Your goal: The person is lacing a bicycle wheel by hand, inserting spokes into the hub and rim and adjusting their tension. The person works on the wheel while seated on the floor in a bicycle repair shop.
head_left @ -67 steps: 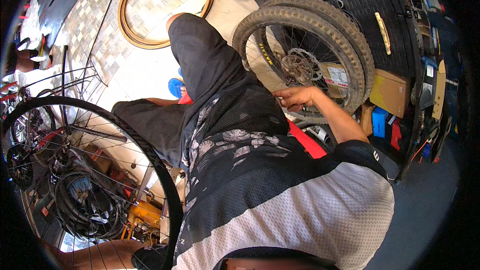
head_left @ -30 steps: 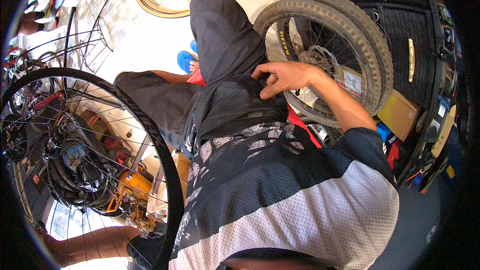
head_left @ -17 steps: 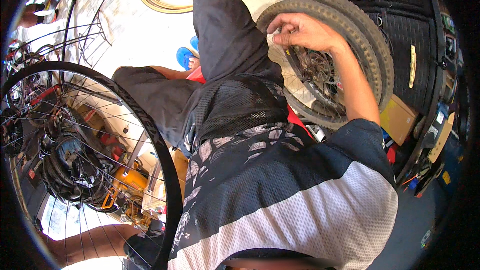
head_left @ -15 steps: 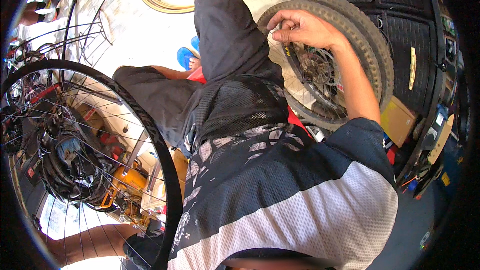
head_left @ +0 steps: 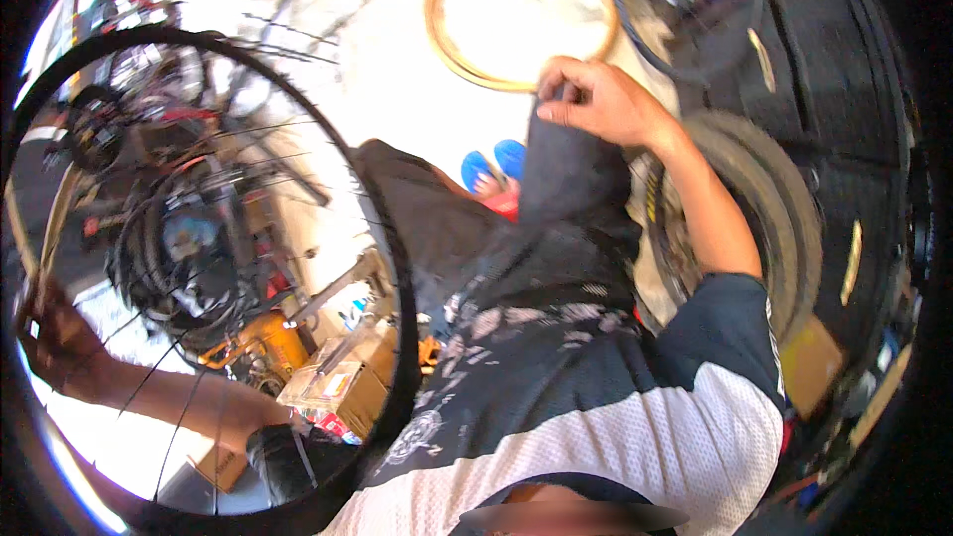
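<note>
A large black-rimmed bicycle wheel (head_left: 395, 278) stands at my left side, its thin spokes crossing the view. Behind its spokes, near the far-left rim, my left hand (head_left: 65, 345) has its fingers curled where a pale tan strip (head_left: 58, 213) meets them; blur hides the exact grip. Over my right knee hovers my right hand (head_left: 601, 104), thumb and bent fingers drawn close together. Whatever they pinch, if anything, is too small to make out. Just beyond that hand lies a tan hoop-shaped tyre (head_left: 437, 40) on the pale floor.
Knobbly tyred wheels (head_left: 794, 208) lie to my right beside black panels (head_left: 844, 60). A dark hoop (head_left: 759, 0) is at the far right. Left of me are coiled black tyres (head_left: 129, 258), a yellow tool (head_left: 273, 342) and a cardboard box (head_left: 362, 397). Blue sandals (head_left: 476, 171) are ahead.
The view has swung, so the floor things sit further right and lower. My left hand has risen into view with the pale strip. My right hand is now over my knee instead of the tyres.
</note>
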